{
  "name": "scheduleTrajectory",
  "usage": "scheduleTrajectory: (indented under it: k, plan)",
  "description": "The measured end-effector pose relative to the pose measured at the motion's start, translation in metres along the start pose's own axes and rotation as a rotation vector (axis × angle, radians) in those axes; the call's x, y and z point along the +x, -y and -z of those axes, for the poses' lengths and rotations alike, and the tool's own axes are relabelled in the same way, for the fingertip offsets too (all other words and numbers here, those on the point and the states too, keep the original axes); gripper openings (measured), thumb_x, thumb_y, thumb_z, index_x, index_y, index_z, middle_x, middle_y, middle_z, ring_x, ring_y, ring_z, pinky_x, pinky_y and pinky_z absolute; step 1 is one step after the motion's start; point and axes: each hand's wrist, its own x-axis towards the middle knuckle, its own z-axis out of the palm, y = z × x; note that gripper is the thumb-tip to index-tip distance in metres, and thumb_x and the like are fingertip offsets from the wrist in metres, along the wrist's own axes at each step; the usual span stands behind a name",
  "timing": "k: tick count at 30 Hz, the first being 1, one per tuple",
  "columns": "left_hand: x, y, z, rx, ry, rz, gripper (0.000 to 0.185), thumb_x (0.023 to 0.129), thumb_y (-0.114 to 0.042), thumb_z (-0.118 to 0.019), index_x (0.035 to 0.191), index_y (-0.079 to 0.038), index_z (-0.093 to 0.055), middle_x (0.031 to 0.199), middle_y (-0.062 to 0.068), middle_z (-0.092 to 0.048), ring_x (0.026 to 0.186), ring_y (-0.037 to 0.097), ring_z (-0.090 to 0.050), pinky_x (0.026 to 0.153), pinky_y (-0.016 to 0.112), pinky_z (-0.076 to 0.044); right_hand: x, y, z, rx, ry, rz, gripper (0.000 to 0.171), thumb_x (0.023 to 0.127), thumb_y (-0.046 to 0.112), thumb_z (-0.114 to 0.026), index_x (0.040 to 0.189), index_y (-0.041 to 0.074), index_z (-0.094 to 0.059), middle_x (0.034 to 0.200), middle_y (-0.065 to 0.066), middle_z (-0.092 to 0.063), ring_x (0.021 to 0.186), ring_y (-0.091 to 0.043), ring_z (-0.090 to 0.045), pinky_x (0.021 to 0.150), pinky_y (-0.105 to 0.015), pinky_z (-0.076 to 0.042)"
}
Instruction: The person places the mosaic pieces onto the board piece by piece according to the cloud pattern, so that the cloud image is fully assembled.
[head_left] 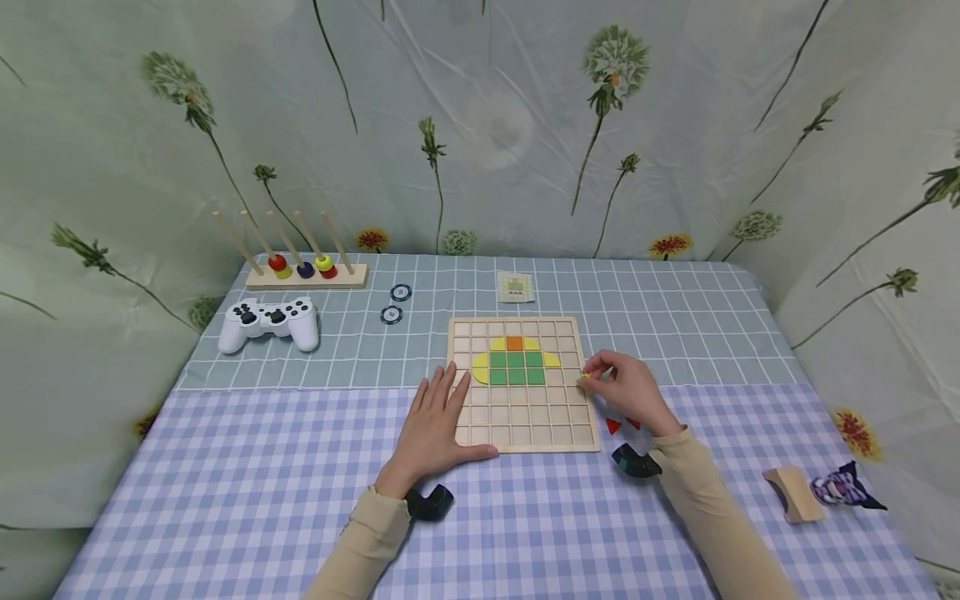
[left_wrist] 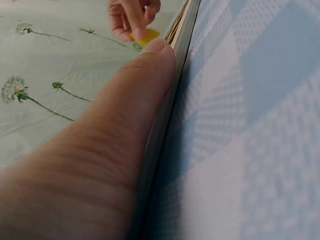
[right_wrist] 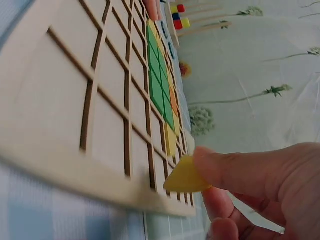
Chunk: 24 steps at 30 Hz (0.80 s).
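A square wooden grid board [head_left: 517, 414] lies in front of me. Green square tiles [head_left: 517, 359], an orange square [head_left: 514, 343] and yellow rounded tiles [head_left: 480, 367] fill cells in its upper middle. My left hand [head_left: 433, 425] rests spread over the board's left edge, its thumb along the near edge. Between thumb and fingers, my right hand [head_left: 626, 387] pinches a yellow quarter-round tile [right_wrist: 185, 177], held just over the board's right side. Red triangular tiles [head_left: 613, 426] lie on the cloth below that hand, one partly hidden by it.
Behind the board lies a small pattern card [head_left: 516, 287]. At the back left are a peg stand [head_left: 307, 279] with coloured beads, a white game controller [head_left: 268, 323] and two round chips [head_left: 392, 315]. A wooden arch block [head_left: 795, 493] and a purple patterned item [head_left: 843, 487] sit far right.
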Motion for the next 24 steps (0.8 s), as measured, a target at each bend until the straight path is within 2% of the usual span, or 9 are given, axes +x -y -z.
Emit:
scheduleTrajectory:
  k: [7, 12, 19, 24]
  plan:
    - [0.0, 0.0, -0.001, 0.007, -0.008, -0.004, 0.119, 0.067, -0.086, -0.048, 0.153, -0.01, -0.017, 0.157, 0.012, -0.008, 0.143, 0.027, -0.001, 0.114, 0.041, 0.001, 0.01, 0.007, -0.012, 0.074, 0.01, -0.024, 0.017, 0.077, 0.017, -0.08, 0.081, 0.009, -0.066, 0.072, 0.001, -0.063, 0.055, -0.016, -0.043, 0.049, -0.027, -0.034]
    - [0.0, 0.0, -0.001, 0.005, -0.016, -0.006, 0.118, 0.068, -0.086, -0.049, 0.152, -0.01, -0.018, 0.157, 0.012, -0.008, 0.143, 0.027, -0.002, 0.114, 0.041, 0.0, 0.014, 0.008, -0.018, 0.087, 0.019, -0.041, 0.017, 0.078, 0.016, -0.079, 0.082, 0.006, -0.066, 0.072, -0.001, -0.064, 0.055, -0.018, -0.044, 0.048, -0.027, -0.032]
    - [0.0, 0.0, -0.001, 0.009, -0.008, -0.001, 0.118, 0.067, -0.085, -0.051, 0.153, -0.01, -0.017, 0.157, 0.012, -0.008, 0.143, 0.026, -0.001, 0.114, 0.041, 0.0, 0.018, 0.008, -0.025, 0.084, 0.035, -0.053, 0.014, 0.081, 0.015, -0.076, 0.083, 0.004, -0.068, 0.071, -0.001, -0.064, 0.063, -0.015, -0.053, 0.054, -0.027, -0.04]
    - [0.0, -0.001, 0.0, 0.006, -0.01, 0.001, 0.118, 0.067, -0.084, -0.053, 0.152, -0.01, -0.018, 0.157, 0.012, -0.009, 0.143, 0.026, -0.001, 0.114, 0.041, 0.0, 0.022, 0.009, -0.029, 0.094, 0.067, -0.086, 0.013, 0.083, 0.016, -0.073, 0.086, 0.004, -0.068, 0.072, -0.001, -0.062, 0.063, -0.016, -0.051, 0.055, -0.027, -0.04]
